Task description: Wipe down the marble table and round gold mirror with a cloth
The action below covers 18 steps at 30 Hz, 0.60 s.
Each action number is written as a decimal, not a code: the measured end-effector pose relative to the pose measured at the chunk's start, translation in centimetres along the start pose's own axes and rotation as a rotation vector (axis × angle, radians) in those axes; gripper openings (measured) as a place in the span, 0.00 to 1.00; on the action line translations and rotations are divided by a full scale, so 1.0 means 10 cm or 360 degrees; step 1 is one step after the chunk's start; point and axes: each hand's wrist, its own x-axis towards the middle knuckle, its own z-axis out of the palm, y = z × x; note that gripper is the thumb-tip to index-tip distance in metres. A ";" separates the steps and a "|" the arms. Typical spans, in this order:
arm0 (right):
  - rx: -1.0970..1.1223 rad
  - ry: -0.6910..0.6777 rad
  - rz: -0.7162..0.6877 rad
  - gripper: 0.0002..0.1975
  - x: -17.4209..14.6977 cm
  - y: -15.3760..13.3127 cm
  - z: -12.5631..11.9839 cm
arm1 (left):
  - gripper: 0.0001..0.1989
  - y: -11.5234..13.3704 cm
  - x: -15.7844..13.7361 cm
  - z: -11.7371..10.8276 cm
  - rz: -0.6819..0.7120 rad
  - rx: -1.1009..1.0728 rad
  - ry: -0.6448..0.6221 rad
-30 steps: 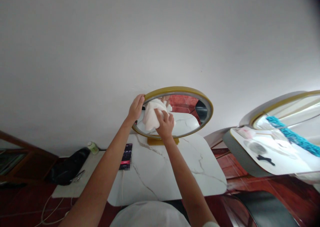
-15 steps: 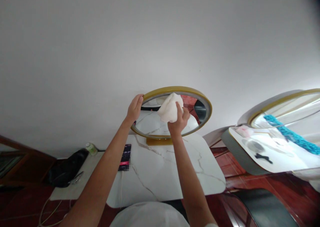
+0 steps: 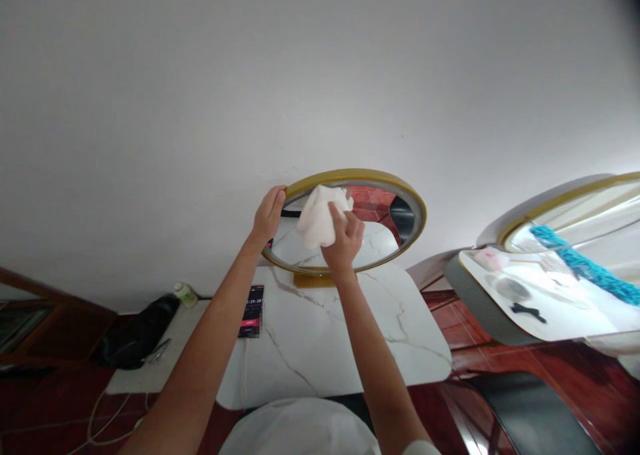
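A round mirror (image 3: pixel 383 245) with a gold rim stands on a gold base at the back of a white marbled table (image 3: pixel 320 338). My left hand (image 3: pixel 269 213) grips the rim at its upper left side. In my right hand (image 3: pixel 345 238) is a white cloth (image 3: pixel 317 216), bunched up and pressed to the left half of the glass. The cloth covers part of the mirror, and the thumb side of my right hand is partly hidden by it. A phone (image 3: pixel 251 310) with a lit timer lies on the table beside my left forearm.
On the right is a second gold-rimmed mirror (image 3: pixel 525 225) over another white-topped table (image 3: pixel 555 321), with a blue fluffy strip (image 3: pixel 585 265) in front of its glass. A black chair (image 3: pixel 535 408) stands below. At left are a small bottle (image 3: pixel 186 295) and a black bag (image 3: pixel 137 335).
My right hand has slid the white cloth leftward across the mirror. My left hand keeps its hold on the rim. The view has shifted slightly.
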 end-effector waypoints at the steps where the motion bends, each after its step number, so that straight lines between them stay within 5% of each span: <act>1: 0.0039 0.0080 0.0061 0.26 0.05 0.03 -0.02 | 0.21 -0.01 -0.01 0.00 0.0002 0.0005 -0.0002; 5: 0.0078 0.0105 0.0087 0.26 0.14 0.03 -0.04 | 0.22 -0.01 -0.02 0.00 -0.0015 0.0022 0.0019; 14: -0.0190 -0.0503 -0.0355 0.30 -0.11 -0.30 0.08 | 0.22 0.03 0.03 0.03 -0.0035 0.0006 -0.0009; 18: -0.0186 -0.0441 -0.0366 0.30 -0.11 -0.21 0.08 | 0.22 0.00 0.03 0.02 -0.0029 -0.0012 -0.0016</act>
